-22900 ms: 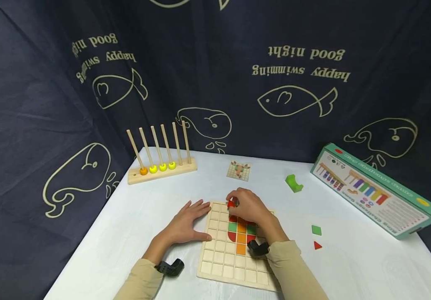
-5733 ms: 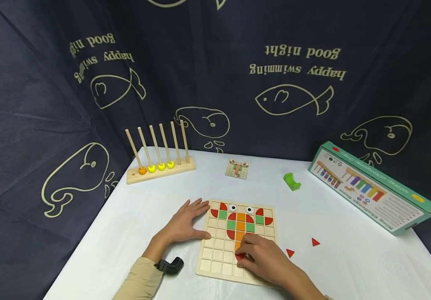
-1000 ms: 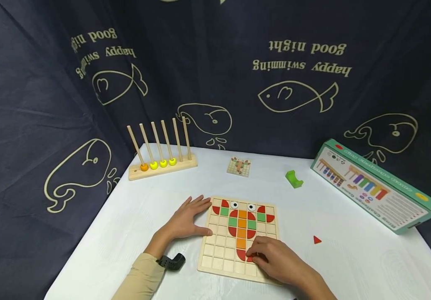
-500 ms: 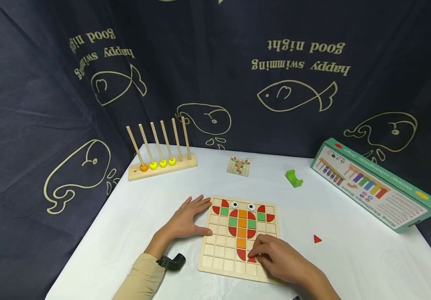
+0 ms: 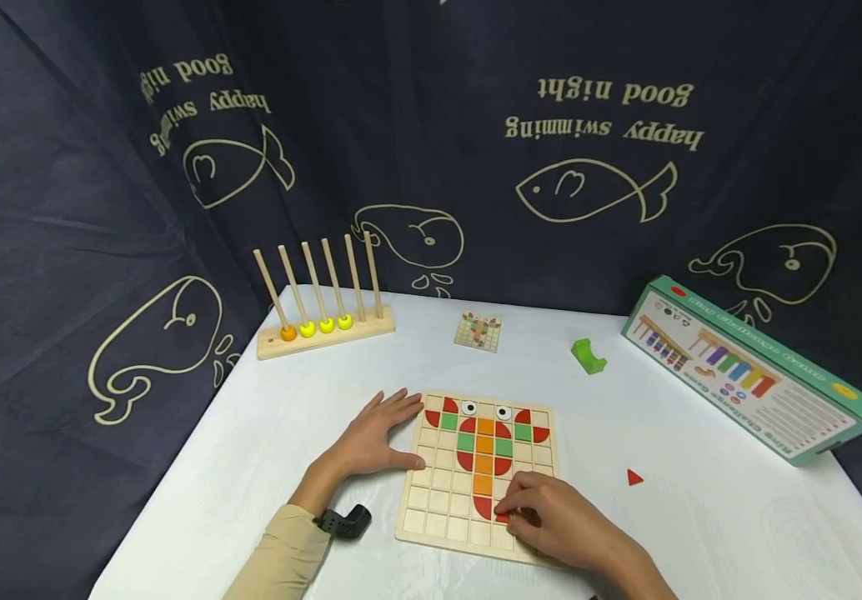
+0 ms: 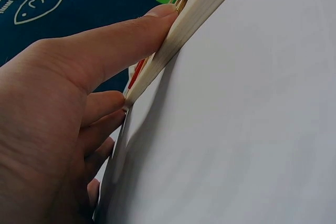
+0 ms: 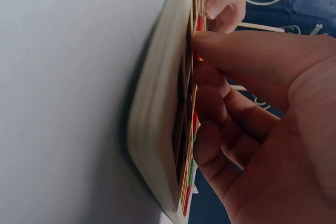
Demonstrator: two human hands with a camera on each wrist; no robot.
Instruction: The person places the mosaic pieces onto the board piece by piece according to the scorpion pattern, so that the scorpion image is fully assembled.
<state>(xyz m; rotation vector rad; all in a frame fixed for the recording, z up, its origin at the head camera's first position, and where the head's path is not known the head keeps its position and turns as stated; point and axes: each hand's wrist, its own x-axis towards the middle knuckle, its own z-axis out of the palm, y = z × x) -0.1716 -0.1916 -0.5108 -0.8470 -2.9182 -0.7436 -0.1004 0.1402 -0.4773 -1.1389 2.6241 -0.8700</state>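
A wooden grid board (image 5: 437, 502) lies on the white table, part filled with flat pieces. Orange squares (image 5: 483, 464) run down its middle, with green squares (image 5: 523, 432), red rounded pieces (image 5: 482, 507) and two eye pieces (image 5: 503, 412) around them. My left hand (image 5: 369, 439) is spread at the board's left side, its thumb on the edge. In the left wrist view that thumb (image 6: 126, 40) touches the rim. With thumb and forefinger my right hand (image 5: 554, 517) pinches a red triangle (image 5: 502, 517) over a lower cell; the fingers partly hide it.
Another red triangle (image 5: 634, 477) lies right of the board. Behind it are a small pattern card (image 5: 478, 332), a green curved block (image 5: 588, 357) and a peg rack (image 5: 326, 335) with beads. A game box (image 5: 754, 375) stands at the back right.
Since the earliest frame, eye and side pieces and lower red pieces have appeared on the board; the loose green square has left the table. Over the last second the right hand barely shifts at the same cell.
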